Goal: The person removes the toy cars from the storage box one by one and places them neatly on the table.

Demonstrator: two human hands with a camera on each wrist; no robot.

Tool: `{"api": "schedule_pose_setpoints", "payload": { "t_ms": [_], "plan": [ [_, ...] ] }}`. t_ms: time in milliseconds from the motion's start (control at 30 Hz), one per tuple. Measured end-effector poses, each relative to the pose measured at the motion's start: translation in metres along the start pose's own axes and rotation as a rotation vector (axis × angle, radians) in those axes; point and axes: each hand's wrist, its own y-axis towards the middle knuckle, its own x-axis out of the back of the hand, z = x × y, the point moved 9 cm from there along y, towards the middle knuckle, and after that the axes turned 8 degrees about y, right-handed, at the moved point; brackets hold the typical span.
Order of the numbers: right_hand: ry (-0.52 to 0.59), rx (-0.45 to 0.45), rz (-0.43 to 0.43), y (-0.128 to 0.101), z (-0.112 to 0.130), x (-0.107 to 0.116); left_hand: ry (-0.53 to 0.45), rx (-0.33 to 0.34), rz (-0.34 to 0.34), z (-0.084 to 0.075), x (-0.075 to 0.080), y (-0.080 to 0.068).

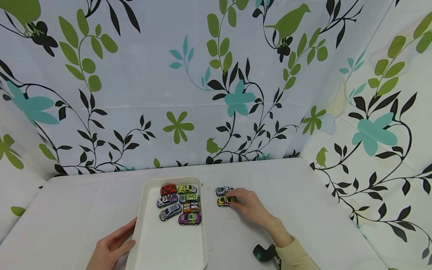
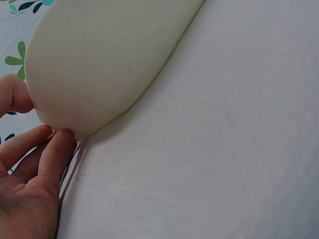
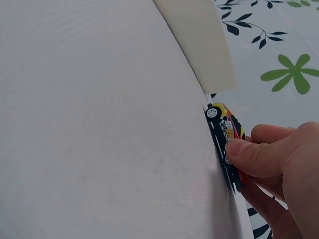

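In the head view my left hand (image 1: 109,245) holds the left edge of a white tray (image 1: 148,236), thumb at the rim and fingertips against the outer wall. The left wrist view shows these fingertips up against the tray wall (image 2: 99,64). To the right of the tray, my right hand (image 1: 251,206) pinches a yellow toy car (image 1: 225,201) between thumb and fingers. Its wheels, black base and red markings show in the right wrist view, close to the tabletop. Just behind it stands a white and dark toy car (image 1: 222,191).
Several toy cars are grouped in the tray's far half, among them a red one (image 1: 168,189), a silver one (image 1: 170,212) and a purple one (image 1: 189,219). A dark device (image 1: 264,253) lies beside the right sleeve. Patterned cloth (image 1: 141,75) hangs behind the white table.
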Motion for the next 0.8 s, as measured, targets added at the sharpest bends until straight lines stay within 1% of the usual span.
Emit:
{"api": "schedule_pose_setpoints", "payload": {
  "t_ms": [267,400,500,800],
  "plan": [
    [0.028,0.049,-0.041,-0.004,-0.006,0.0,0.007,0.005,-0.002,0.001,0.001,0.0],
    [0.026,0.072,-0.069,-0.005,-0.007,0.001,0.002,-0.008,0.004,0.0,0.001,0.0],
    [0.037,0.072,-0.09,-0.006,-0.01,0.003,0.001,-0.012,0.007,0.0,0.0,0.0],
    [0.058,0.071,-0.138,-0.007,-0.014,0.008,0.0,0.003,0.002,0.001,0.0,0.0]
  ]
}}
